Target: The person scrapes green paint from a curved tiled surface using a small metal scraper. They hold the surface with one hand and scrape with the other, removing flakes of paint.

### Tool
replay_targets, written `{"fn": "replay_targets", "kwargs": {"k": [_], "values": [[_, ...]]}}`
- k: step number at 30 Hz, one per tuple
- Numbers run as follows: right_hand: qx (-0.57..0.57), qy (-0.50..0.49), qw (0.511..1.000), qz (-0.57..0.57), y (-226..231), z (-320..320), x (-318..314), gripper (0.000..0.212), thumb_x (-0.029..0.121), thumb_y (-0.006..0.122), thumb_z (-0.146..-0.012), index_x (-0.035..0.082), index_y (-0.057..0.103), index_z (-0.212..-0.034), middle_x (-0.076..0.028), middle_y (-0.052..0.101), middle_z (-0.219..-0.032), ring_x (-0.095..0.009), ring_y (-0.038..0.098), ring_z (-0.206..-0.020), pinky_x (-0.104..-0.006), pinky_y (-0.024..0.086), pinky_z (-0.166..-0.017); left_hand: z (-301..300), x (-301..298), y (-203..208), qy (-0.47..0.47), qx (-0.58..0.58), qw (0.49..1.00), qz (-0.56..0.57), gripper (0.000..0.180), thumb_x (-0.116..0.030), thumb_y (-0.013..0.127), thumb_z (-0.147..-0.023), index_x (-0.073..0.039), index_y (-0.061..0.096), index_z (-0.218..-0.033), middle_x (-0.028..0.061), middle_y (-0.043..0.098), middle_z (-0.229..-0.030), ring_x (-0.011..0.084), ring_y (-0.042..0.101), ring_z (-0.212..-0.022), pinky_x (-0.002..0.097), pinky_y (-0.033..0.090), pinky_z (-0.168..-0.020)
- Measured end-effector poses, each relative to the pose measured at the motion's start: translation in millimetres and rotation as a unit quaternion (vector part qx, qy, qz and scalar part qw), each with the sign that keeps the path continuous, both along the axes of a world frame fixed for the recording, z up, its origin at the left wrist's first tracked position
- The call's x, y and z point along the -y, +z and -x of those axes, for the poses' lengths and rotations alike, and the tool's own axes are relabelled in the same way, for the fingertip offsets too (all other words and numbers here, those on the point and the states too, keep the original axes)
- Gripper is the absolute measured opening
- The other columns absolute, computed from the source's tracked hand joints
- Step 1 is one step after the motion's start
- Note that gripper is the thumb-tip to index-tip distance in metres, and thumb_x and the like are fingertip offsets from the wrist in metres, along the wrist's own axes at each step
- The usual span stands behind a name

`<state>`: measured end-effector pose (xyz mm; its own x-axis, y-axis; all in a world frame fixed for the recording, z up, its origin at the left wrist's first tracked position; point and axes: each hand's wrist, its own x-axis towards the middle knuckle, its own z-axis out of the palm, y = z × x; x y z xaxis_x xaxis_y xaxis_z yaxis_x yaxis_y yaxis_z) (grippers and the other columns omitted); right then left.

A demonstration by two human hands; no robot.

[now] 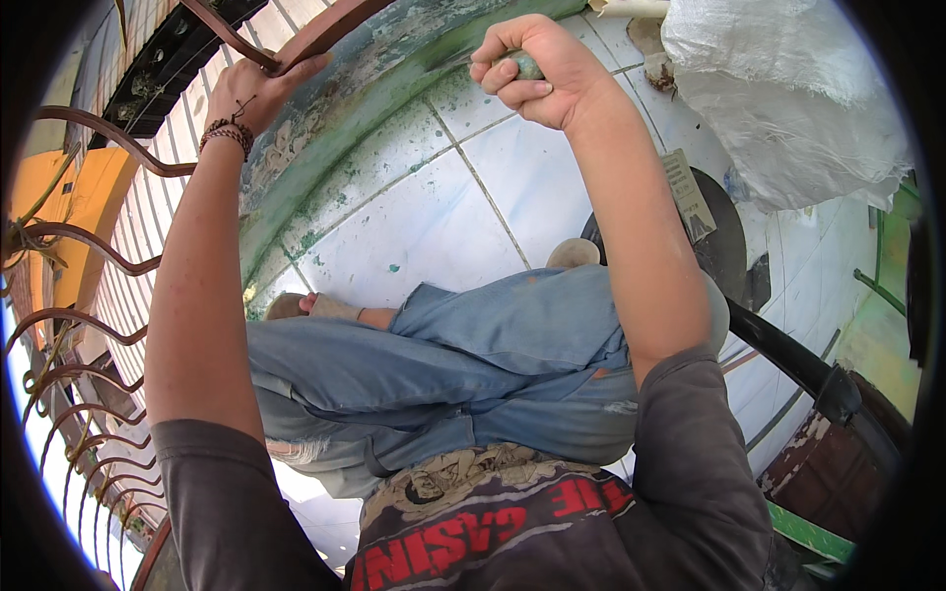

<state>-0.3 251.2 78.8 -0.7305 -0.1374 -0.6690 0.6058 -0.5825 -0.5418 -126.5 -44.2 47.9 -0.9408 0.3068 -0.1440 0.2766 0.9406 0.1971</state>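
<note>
Sitting inside right-hand grip (550, 81): greenish lump (529, 66), partly covered.

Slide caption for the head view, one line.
Left hand on a brown metal railing, right hand closed around a small greenish object, white floor tiles below.

White-tiled floor (414, 222) with faint bluish streaks and dark grout lines (456, 145); green flakes (394, 268) lie scattered, densest along its curved upper-left edge.
</note>
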Motion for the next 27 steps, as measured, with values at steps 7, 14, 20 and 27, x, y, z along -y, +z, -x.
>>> {"fn": "replay_targets", "kwargs": {"k": [7, 14, 20, 27], "values": [[0.010, -0.018, 1.000, -0.009, -4.5, 0.8, 15.7, 0.013, -0.004, 0.056, -0.076, 0.001, 0.044, -0.078, -0.009, 0.047, -0.079, -0.004, 0.046, -0.054, -0.0152, 0.023, -0.032, 2.3, 2.8, 0.9, -0.002, 0.006, 1.000, 0.016, 0.094, -0.088, 0.056, -0.066, -0.001, 0.075, -0.098, 0.0179, 0.071, -0.082, 0.0276, 0.071, -0.081, 0.0397, 0.055, -0.075], [-0.002, -0.011, 1.000, -0.021, -21.7, -3.8, 29.7, 0.014, -0.004, 0.057, -0.076, 0.001, 0.045, -0.082, -0.008, 0.046, -0.077, -0.006, 0.048, -0.056, -0.0155, 0.024, -0.033, 0.0, 5.3, -0.1, -0.004, -0.025, 1.000, -0.002, 0.092, -0.087, 0.055, -0.068, -0.002, 0.075, -0.095, 0.0170, 0.070, -0.076, 0.0275, 0.071, -0.080, 0.0395, 0.054, -0.074], [0.006, -0.007, 1.000, 0.011, -26.9, 0.3, 25.0, 0.017, -0.010, 0.056, -0.069, -0.002, 0.049, -0.082, -0.016, 0.051, -0.088, -0.015, 0.052, -0.054, -0.0221, 0.024, -0.034, -0.5, -8.3, 2.2, -0.028, -0.018, 0.999, -0.021, 0.076, -0.072, 0.057, -0.080, 0.001, 0.069, -0.099, 0.0170, 0.068, -0.075, 0.0302, 0.068, -0.076, 0.0405, 0.051, -0.072], [0.004, -0.004, 1.000, 0.010, -17.1, 3.0, 28.7, 0.018, -0.011, 0.054, -0.066, -0.007, 0.053, -0.083, -0.020, 0.051, -0.094, -0.016, 0.052, -0.054, -0.0231, 0.022, -0.036, 0.2, -6.6, 2.9, -0.001, -0.012, 0.999, -0.029, 0.072, -0.067, 0.061, -0.080, 0.002, 0.068, -0.098, 0.0193, 0.067, -0.078, 0.0320, 0.066, -0.077, 0.0401, 0.049, -0.072]]}}
